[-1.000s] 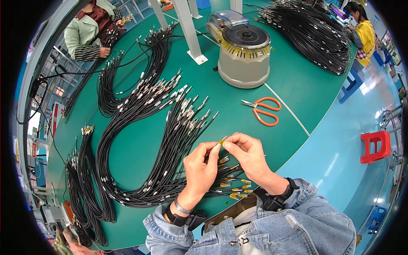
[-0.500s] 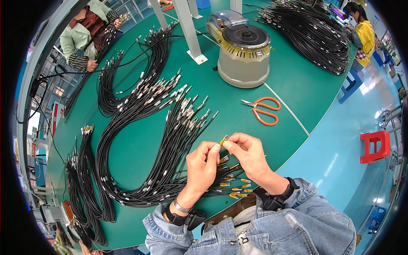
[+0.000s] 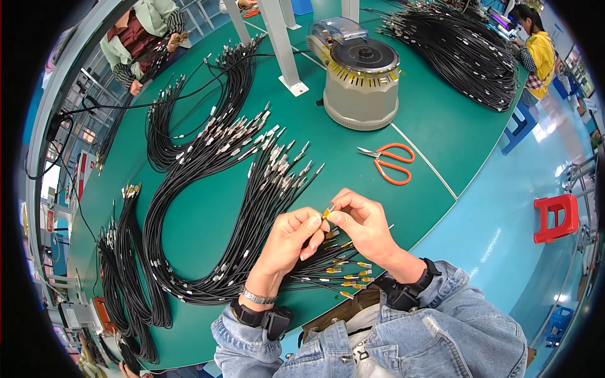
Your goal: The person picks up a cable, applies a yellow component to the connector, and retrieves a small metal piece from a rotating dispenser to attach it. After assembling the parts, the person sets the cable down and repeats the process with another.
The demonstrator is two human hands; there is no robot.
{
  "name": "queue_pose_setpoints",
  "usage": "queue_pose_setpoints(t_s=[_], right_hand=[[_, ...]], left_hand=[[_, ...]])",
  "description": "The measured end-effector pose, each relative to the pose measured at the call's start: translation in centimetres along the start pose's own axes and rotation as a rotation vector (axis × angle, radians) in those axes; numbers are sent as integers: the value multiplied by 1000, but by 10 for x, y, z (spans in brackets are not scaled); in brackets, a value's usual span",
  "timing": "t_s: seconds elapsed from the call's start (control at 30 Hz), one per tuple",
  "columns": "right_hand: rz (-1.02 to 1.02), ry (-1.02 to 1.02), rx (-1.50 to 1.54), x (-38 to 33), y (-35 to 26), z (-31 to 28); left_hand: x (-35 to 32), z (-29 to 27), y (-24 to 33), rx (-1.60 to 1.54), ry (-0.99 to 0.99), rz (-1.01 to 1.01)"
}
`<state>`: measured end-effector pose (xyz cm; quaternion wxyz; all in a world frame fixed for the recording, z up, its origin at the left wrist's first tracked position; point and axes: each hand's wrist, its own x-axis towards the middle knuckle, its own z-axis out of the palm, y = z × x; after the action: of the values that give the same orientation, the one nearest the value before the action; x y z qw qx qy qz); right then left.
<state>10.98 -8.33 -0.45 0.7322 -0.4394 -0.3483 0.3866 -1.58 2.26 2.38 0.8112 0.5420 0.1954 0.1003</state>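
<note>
Pinching one yellow-wrapped cable end (image 3: 326, 214) w/ L hand (image 3: 287, 242) & R hand (image 3: 365, 230); several nearby ends (image 3: 334, 271) already yellow, upper bundle ends (image 3: 277, 165) w/o visible yellow.

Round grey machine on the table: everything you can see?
The round grey machine stands upright on the green table. Its faceted body looks plastic, above a ridged base. A black disc with a central knob tops it; yellow strips line the front rim. A clear cover sits back left. Nobody is touching it.
</note>
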Motion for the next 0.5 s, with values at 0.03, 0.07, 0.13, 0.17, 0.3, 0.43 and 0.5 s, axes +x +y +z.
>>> queue_pose_setpoints(t_s=[0.03,0.07,0.13,0.17,0.3,0.43,0.5], right_hand=[[5,0,21,0,0,1],[9,0,43,0,0,2],[33,2,64,0,-3,4],[58,5,86,0,-4,5],[25,-46,44,0,1,-2],[20,-84,-48,3,-4,-5],[31,-91,-77,4,-9,-3]], left_hand=[[0,0,0,4,-5,-4],[0,0,0,8,-10,-8],[-1,0,0,11,-13,-7],[-1,1,-1,13,-17,-8],[0,0,-3,-11,-47,-28],[1,-5,-5,-60,-76,-41],[1,-5,-4,-77,-83,-42]])
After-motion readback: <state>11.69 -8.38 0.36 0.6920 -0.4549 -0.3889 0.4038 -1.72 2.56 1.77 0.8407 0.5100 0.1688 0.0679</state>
